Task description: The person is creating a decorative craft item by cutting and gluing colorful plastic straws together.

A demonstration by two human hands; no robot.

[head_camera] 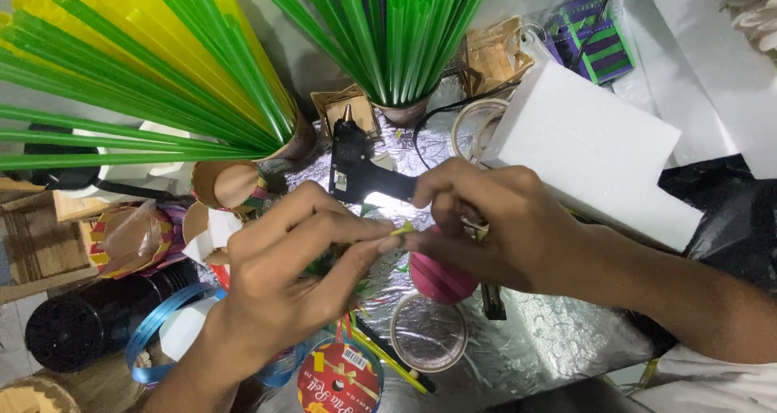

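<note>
Yellow-green piece (402,229): small, pinched between fingertips of both hands, just below the glue gun (356,166); what it is exactly is too small to tell
Left hand (283,275): thumb and forefinger closed on the piece from the left, below the glue gun; likely steadying it
Right hand (494,223): fingers curled, tips nipped shut on the same piece, right of the glue gun; probably for fine work
Glue gun: one, black, lying on silver foil (550,332), nozzle pointing away; seemingly kept within reach
Pink ball (441,279): one, below the glue gun, partly under the right hand
Green straw bundles (388,33): two fan out above the glue gun, standing in cups
Foam block (591,150): one, white, right of the glue gun
Tape rings (429,332): two seen; one below, one right of the glue gun
</note>
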